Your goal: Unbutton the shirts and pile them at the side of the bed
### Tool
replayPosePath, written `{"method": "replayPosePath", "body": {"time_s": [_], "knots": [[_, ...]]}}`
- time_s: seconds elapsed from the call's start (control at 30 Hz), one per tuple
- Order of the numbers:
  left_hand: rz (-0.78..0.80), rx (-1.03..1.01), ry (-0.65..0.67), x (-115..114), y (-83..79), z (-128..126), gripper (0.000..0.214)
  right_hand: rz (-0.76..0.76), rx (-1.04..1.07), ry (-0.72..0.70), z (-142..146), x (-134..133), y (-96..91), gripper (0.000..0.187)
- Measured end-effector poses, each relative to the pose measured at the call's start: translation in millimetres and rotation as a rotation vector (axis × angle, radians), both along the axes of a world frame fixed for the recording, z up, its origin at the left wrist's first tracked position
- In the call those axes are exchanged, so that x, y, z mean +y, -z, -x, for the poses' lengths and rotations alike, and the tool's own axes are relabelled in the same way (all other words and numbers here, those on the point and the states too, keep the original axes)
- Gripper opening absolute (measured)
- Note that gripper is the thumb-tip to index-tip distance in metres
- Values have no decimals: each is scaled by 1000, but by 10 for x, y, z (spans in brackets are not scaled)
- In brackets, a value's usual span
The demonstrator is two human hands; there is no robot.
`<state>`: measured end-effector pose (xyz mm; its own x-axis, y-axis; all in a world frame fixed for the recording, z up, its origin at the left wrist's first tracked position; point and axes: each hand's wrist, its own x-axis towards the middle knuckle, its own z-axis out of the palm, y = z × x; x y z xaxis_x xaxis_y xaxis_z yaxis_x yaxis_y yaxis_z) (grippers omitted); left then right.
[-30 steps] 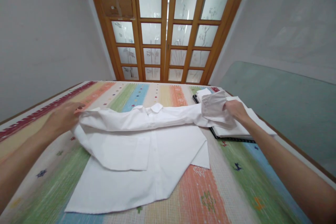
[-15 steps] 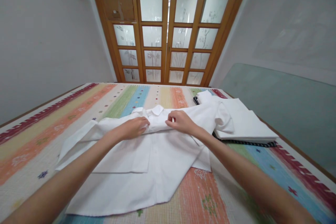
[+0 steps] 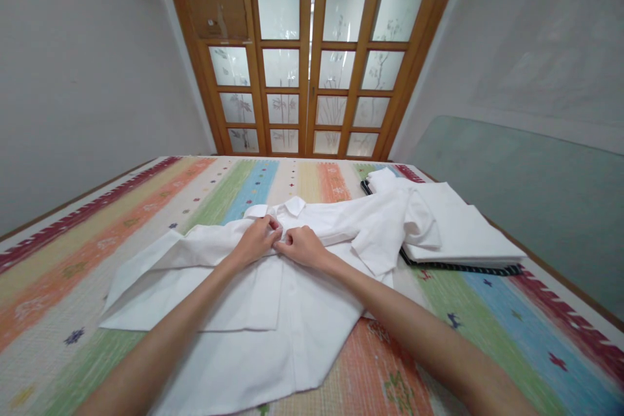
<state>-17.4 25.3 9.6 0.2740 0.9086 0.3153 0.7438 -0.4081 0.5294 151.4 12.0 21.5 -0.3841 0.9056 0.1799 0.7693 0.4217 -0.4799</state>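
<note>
1. Pinching a white shirt (image 3: 312, 328) just below its collar (image 3: 295, 206), the left hand (image 3: 260, 238) and right hand (image 3: 303, 246) work close together, fingers drawn narrow; exactly which fold they grip is partly hidden.
2. The shirt lies mid-surface, spreading toward the near edge of the cloth-covered surface (image 3: 129, 224).
3. Folded white cloth (image 3: 463, 234) sits over dark-striped fabric (image 3: 461, 268) near the right edge.
</note>
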Motion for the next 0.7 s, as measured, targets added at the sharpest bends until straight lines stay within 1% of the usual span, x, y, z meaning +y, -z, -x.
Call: {"method": "replayPosePath", "body": {"time_s": [0.03,0.1,0.17,0.23,0.37,0.5,0.63,0.7], "knots": [[5,-25,21,-3,14,1,18,-2,29,7,-3,10,8,27],[18,-55,109,-23,29,1,20,14,104,33,-14,35,26,24],[23,-84,194,-63,27,-2,23,63,199,55,-33,58,52,25],[22,-113,244,-114,11,-13,24,143,323,46,-61,72,90,27],[25,-124,281,-185,-36,-33,22,317,617,-36,-119,56,180,21],[59,-154,286,-177,-73,2,23,373,838,-49,-119,11,245,18],[83,-142,309,-165,-93,34,28,353,913,-7,-88,-18,250,16],[82,-141,288,-174,-84,27,28,354,915,14,-81,-27,225,16]]}}
